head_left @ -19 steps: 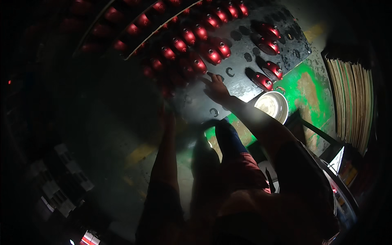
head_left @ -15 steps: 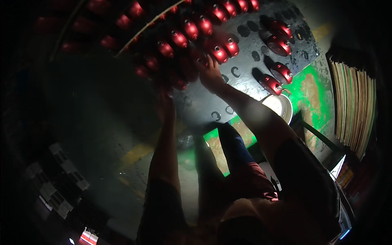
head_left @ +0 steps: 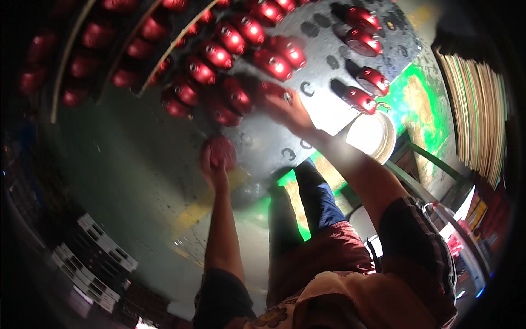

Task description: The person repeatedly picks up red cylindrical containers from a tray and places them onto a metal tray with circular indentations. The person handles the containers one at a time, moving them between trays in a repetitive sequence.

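Rows of glossy red rounded pieces with small silver fittings (head_left: 230, 37) stand on a dark grey sheet (head_left: 257, 145) at the far side. My left hand (head_left: 215, 164) is closed round one red piece (head_left: 223, 149), held nearer to me, off the sheet's left edge. My right hand (head_left: 293, 114) has its fingers round another red piece (head_left: 272, 91) at the near end of the group. A pair of red pieces (head_left: 273, 63) stands just beyond that hand. The undersides of the held pieces and some of my fingertips are hidden or blurred.
More red pieces (head_left: 98, 34) stand in rows between thin curved strips (head_left: 71, 57) at the far left. Several lie on the sheet's right part (head_left: 373, 81). A white round bucket (head_left: 372, 137) stands near my right forearm, with a stack of thin boards (head_left: 472, 112) farther right.
My left hand has drawn back toward me with a red piece in it. The right hand has shifted slightly nearer. The picture is brighter and the whole view has shifted a little.
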Motion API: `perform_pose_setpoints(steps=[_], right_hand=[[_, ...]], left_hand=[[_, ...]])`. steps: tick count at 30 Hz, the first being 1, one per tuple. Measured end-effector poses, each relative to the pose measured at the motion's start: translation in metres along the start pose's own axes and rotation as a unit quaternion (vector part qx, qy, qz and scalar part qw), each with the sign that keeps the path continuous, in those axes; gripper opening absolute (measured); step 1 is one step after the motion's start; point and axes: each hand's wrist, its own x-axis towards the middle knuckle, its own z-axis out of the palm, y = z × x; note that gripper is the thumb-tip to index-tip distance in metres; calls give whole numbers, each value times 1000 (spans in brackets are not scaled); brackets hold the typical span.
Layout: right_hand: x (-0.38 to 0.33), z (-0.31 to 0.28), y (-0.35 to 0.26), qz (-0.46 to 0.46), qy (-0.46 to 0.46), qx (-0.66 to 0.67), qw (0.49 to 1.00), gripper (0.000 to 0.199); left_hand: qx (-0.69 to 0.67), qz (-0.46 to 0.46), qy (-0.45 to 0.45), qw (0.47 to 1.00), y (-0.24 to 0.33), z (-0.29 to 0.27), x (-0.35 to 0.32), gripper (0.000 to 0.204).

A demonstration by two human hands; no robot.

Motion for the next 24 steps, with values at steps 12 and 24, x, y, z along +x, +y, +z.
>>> perform_pose_setpoints(steps=[12, 24], right_hand=[[-439, -146, -88, -79, 333, 525, 779, 51], [-519, -279, -104, -261, 84, 779, 565, 40]], left_hand=[[-465, -81, -365, 802, 278, -60, -211, 79], [-620, -357, -610, 339, 455, 169, -322, 71]])
